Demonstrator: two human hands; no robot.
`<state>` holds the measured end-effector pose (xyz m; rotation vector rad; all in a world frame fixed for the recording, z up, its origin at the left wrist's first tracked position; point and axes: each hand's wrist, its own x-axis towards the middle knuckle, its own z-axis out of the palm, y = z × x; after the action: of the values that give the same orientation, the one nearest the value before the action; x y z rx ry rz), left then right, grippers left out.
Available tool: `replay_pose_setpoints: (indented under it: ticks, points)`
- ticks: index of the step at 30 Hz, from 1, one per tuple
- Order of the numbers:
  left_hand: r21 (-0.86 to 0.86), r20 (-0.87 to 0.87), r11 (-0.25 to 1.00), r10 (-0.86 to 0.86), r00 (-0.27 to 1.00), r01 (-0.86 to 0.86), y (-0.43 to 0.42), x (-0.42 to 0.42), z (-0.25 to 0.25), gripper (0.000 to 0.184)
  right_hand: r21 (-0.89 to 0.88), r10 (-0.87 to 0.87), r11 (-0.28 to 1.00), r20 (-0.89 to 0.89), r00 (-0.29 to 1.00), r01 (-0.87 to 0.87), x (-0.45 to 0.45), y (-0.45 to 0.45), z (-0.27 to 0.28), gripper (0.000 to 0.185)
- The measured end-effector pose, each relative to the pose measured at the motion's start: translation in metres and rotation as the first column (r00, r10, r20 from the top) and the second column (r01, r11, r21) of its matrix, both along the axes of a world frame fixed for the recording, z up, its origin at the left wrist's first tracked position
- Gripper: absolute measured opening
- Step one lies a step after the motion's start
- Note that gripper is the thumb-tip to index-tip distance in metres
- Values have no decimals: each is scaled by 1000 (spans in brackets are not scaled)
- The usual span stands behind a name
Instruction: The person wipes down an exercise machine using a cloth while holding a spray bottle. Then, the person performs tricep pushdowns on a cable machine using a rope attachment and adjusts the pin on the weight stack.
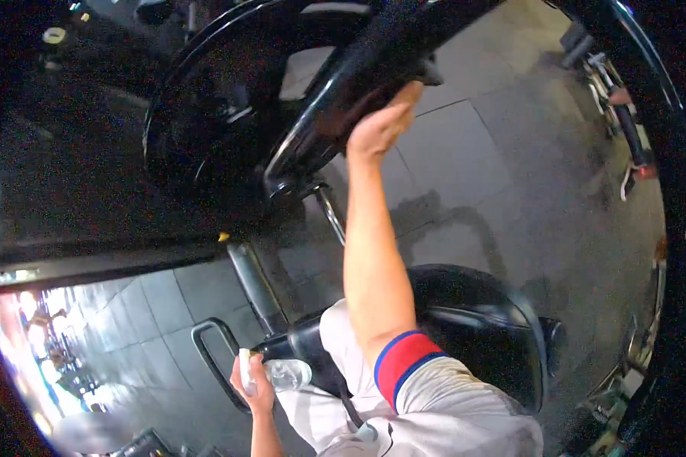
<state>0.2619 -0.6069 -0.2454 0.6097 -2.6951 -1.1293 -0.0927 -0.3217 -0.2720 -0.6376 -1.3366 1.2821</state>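
Note:
My left hand (256, 387), low and left of my lap, is closed around a clear spray bottle (288, 374) with a white top. The bottle lies on its side, its base toward my knees. Stretched far forward, my right hand (383, 128) presses against the side of the glossy black machine frame (320, 107). Its fingers are held together, and their inner side is hidden against the frame. A small dark piece (432, 71) shows just past the fingertips; I cannot tell whether it is a cloth or part of the machine.
A black padded seat (472, 316) is beside my right arm, and a black loop handle (212, 343) rises left of my legs. A grey post (255, 286) stands ahead. Grey floor tiles (465, 145) spread to the right, with other gym equipment (617, 107) along the far edge.

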Motion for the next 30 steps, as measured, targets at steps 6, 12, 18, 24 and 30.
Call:
replay_pose_setpoints:
  ticks: [6,12,18,24,30]
  points:
    - [77,-4,997,20,1000,-20,-13,13,-18,26,-542,194,737,-404,894,-404,11,-3,23,55]
    - [37,4,999,-38,999,38,-24,22,-40,15,356,301,892,-12,953,-278,90,-79,37,40]
    - [72,14,996,-62,998,60,-24,20,-32,13,810,-236,563,349,907,-166,64,-45,107,32]
    - [84,-78,992,-91,993,97,-12,7,-17,18,773,137,255,566,813,-581,114,-142,-41,23]
    - [60,-121,998,-26,992,34,-26,25,-23,12,532,319,569,559,765,-627,120,-146,-47,26]
